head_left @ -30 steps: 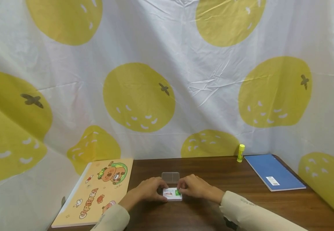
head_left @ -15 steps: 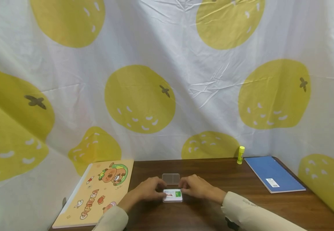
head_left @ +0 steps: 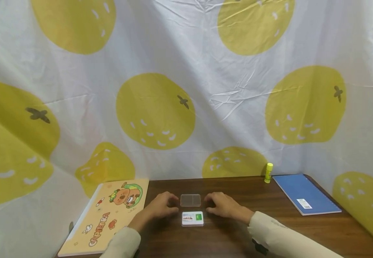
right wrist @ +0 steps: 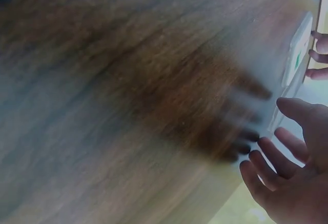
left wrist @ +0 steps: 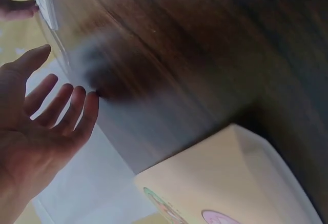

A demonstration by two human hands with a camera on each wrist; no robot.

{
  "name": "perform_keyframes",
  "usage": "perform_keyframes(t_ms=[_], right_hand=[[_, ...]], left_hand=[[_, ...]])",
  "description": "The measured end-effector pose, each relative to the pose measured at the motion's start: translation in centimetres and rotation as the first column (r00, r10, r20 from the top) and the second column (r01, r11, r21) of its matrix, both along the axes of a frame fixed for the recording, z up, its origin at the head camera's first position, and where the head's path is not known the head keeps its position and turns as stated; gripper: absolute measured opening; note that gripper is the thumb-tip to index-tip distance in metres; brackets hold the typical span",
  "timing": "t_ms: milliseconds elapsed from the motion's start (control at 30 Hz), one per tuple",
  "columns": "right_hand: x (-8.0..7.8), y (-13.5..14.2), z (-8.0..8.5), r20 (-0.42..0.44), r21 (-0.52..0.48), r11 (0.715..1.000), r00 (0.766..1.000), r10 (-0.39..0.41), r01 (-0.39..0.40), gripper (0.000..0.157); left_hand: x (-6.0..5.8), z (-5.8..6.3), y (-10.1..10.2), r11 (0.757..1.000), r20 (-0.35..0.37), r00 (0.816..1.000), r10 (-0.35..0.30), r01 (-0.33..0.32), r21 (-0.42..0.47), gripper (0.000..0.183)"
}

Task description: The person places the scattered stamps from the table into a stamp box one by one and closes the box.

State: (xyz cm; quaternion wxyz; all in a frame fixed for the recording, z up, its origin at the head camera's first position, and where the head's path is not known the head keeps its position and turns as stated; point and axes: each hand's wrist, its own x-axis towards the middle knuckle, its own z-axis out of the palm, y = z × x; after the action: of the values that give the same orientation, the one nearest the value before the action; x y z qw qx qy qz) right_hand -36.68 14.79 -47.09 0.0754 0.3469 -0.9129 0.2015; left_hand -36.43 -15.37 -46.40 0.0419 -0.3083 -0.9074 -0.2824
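Note:
A small flat white box [head_left: 192,218] with red print and a green patch lies on the brown table, in the middle of the head view. Just beyond it lies a clear plastic lid [head_left: 190,200], with a line across it. My left hand [head_left: 162,206] is to the left of the two, thumb and fingers apart and holding nothing. On the right side, my right hand [head_left: 222,205] has its fingers loosely bent around nothing. Both wrist views show relaxed fingers, with the white box [right wrist: 298,49] past the right fingertips.
A tan capybara-print notebook [head_left: 104,218] lies at the left of the table [head_left: 235,236]. Toward the back right a yellow glue stick [head_left: 268,173] stands upright, beside a blue spiral notebook [head_left: 307,193]. A fruit-print curtain [head_left: 231,118] hangs behind.
Both hands have come off the white box and drawn apart to either side, slightly farther back. The box and the clear lid are now fully uncovered and lie in place.

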Motion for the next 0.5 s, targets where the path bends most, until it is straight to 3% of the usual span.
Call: perform_keyframes(t_ms=[233,500], right_hand=[[-0.6,-0.8,-0.4,0.013,-0.035,0.999,1.0,-0.027,0.027,0.046],[-1.8,-2.0,-0.8,0.028,-0.061,0.998,1.0,-0.009,0.011,0.048]], left_hand=[[-0.8,-0.5,0.6,0.999,0.025,0.998,0.054,-0.054,-0.003,0.04],[-1.7,-0.7,1.8,0.988,0.057,0.987,0.15,-0.147,-0.05,0.048]])
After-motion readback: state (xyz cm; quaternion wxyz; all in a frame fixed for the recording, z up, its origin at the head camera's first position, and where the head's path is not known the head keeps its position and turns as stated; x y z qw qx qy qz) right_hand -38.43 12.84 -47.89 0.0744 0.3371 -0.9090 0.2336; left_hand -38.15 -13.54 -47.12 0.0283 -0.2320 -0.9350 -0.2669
